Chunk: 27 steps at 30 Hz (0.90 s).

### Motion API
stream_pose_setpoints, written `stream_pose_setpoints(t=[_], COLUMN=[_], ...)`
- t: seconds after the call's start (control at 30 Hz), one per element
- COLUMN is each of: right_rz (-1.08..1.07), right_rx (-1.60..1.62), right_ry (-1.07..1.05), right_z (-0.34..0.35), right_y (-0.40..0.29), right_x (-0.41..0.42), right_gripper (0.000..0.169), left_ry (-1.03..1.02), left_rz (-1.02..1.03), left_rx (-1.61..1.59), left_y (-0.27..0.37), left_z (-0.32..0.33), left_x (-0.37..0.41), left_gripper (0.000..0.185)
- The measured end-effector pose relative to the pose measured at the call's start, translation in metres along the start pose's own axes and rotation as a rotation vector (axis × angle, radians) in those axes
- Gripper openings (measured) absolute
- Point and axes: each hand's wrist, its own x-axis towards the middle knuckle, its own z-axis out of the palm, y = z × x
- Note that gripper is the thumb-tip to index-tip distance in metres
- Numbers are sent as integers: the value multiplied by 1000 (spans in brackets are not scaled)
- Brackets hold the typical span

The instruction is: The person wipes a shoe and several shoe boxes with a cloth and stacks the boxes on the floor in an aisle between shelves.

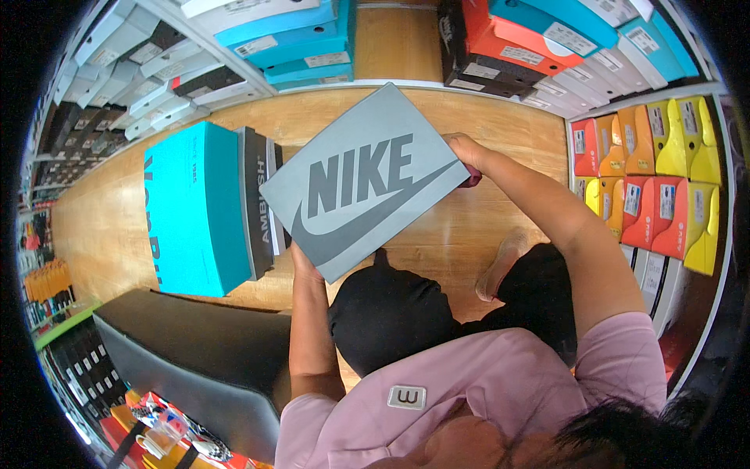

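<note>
A grey Nike shoe box (357, 193) is held tilted above the floor in front of my lap. My left hand (307, 267) grips its near left corner; the fingers are hidden under the box. At the far right end my right hand (467, 149) holds the box's edge. Some maroon cloth (472, 176) shows just below that hand; whether I hold it cannot be told. Left of the Nike box, a stack on the floor has a turquoise shoe box (193, 211) at its left and a black shoe box (256, 202) beside it.
A black padded bench (199, 334) is at my left, with a patterned bag (176, 425) near it. Shelves of turquoise shoe boxes (293, 44) and red and black boxes (498, 53) stand ahead. Yellow, orange and red boxes (653, 217) fill the right shelf. Wooden flooring (105, 223) runs between.
</note>
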Motion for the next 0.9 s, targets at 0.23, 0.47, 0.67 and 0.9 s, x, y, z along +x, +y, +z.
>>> stream_pose_setpoints(t=[0.23,0.47,0.67,0.9], right_rz=[103,235,78,-60], right_rx=[-69,-103,-106,175], right_ry=[-108,-148,-338,-232], right_z=[-22,-19,-18,-4], right_y=[-48,-82,-38,-6], right_x=[-46,-74,-34,-33], right_gripper=[70,86,82,81], left_ry=[-19,-147,-215,-118], left_rz=[-48,-45,-16,40], left_rx=[66,-10,42,188], left_y=[12,13,23,64], left_z=[-5,-11,-9,42], left_x=[-10,7,13,-37], left_gripper=[55,59,57,55])
